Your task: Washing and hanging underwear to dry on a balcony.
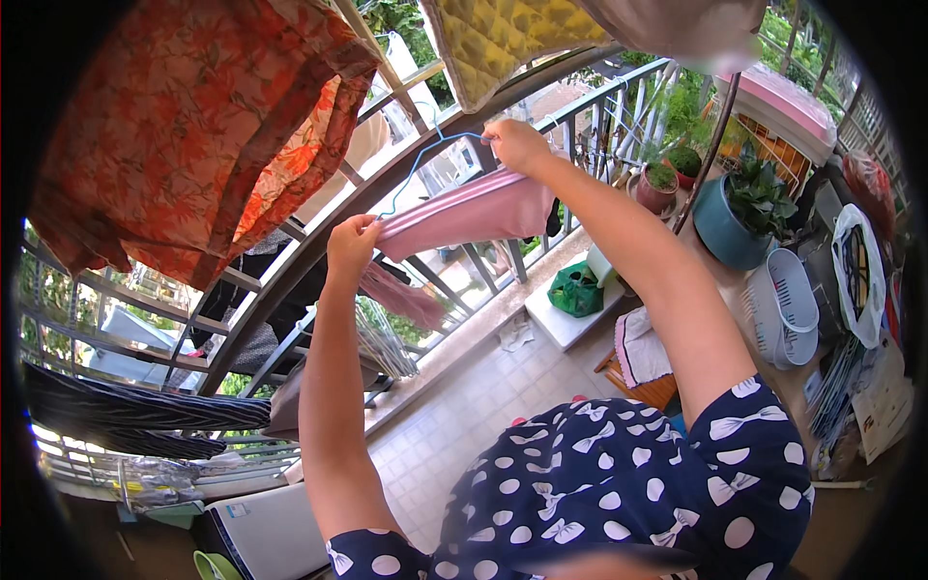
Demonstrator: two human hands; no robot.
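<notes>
A light-blue wire hanger [415,168] spans the gap between my raised hands, its hook pointing away from me. A pink cloth garment [471,212] with pale stripes along its upper edge hangs stretched below it. My left hand [353,245] pinches the garment's left corner at the hanger's end. My right hand [518,147] grips the hanger's right arm above the other end of the cloth. Part of the garment's right end is behind my right wrist. Lower down, a thin pink fabric piece [403,296] hangs near my left forearm.
An orange floral cloth [159,145] hangs at upper left, a yellow quilted cloth [507,43] overhead. Metal balcony railing [573,130] runs behind the garment. Potted plants [732,225], a plastic basket [783,312] and a green bag [576,290] stand on the right; a dark striped cloth [145,406] hangs left.
</notes>
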